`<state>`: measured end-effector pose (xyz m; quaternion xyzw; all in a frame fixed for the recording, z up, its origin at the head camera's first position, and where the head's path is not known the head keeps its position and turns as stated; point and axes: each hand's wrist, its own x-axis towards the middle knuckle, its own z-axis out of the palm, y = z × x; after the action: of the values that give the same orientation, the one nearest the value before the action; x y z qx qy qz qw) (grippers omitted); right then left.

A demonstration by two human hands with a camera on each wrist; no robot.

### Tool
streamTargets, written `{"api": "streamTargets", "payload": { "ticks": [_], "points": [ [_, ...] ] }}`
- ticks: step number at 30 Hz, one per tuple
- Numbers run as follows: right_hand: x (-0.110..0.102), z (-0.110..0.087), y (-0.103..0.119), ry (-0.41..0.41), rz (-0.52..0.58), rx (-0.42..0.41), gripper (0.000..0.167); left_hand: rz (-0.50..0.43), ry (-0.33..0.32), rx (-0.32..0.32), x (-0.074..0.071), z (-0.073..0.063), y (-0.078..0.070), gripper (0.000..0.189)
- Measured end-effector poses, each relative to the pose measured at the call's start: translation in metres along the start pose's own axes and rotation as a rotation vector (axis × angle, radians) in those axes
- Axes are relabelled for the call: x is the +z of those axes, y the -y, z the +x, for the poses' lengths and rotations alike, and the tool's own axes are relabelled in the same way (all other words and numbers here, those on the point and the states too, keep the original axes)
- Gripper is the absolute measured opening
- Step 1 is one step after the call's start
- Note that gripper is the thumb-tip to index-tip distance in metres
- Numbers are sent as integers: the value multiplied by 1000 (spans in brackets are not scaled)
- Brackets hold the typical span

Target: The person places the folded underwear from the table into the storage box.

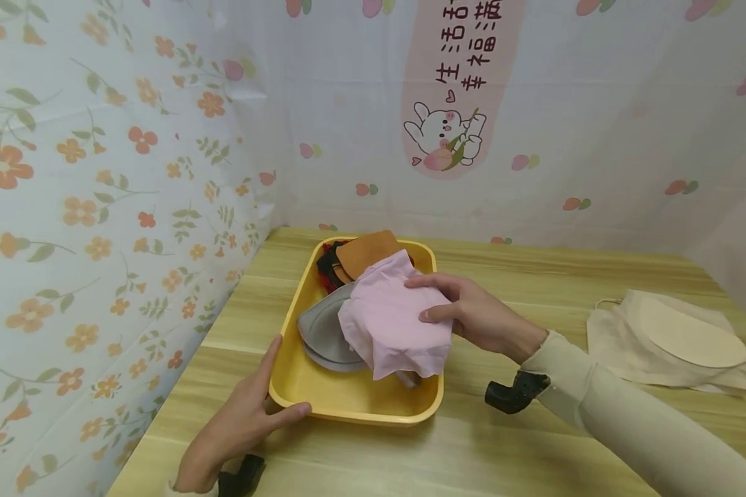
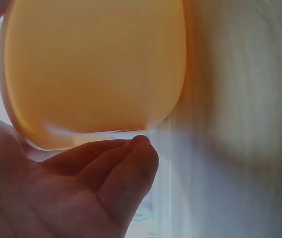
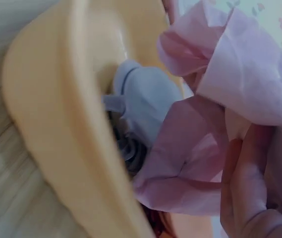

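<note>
My right hand (image 1: 472,310) holds a crumpled pink fabric hat (image 1: 398,317) over the yellow plastic bin (image 1: 360,414), pinching its right side with thumb on top. In the right wrist view, the fingers (image 3: 250,183) lie under the pink fabric, which hangs in open folds. My left hand (image 1: 242,407) grips the bin's near left corner, thumb at the front rim and fingers along the left wall. A grey cap (image 1: 329,328) lies in the bin, partly hidden by the pink hat. Behind it sits an orange-brown cap (image 1: 367,252) above dark and red fabric.
A beige cloth item (image 1: 671,338) with a rounded flap and a thin cord loop lies on the wood-grain table (image 1: 522,455) at the right. A flowered curtain (image 1: 130,172) hangs along the left, and another printed sheet (image 1: 348,117) covers the back.
</note>
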<state>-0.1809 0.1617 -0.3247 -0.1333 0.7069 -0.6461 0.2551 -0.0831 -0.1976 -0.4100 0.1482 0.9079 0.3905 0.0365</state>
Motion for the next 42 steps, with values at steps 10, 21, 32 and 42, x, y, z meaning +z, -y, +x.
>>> {"api": "streamTargets", "payload": {
  "ticks": [10, 21, 32, 42],
  "points": [
    [18, 25, 9, -4, -26, 31, 58, 19, -31, -34, -6, 0, -4, 114],
    [33, 45, 4, 20, -135, 45, 60, -6, -10, -83, -3, 0, -5, 112],
    [38, 52, 4, 12, -594, -52, 50, -16, -6, -89, -1, -1, -6, 112],
    [43, 55, 3, 5, -892, -130, 47, -27, -3, -103, -1, 0, -7, 112]
  ]
}}
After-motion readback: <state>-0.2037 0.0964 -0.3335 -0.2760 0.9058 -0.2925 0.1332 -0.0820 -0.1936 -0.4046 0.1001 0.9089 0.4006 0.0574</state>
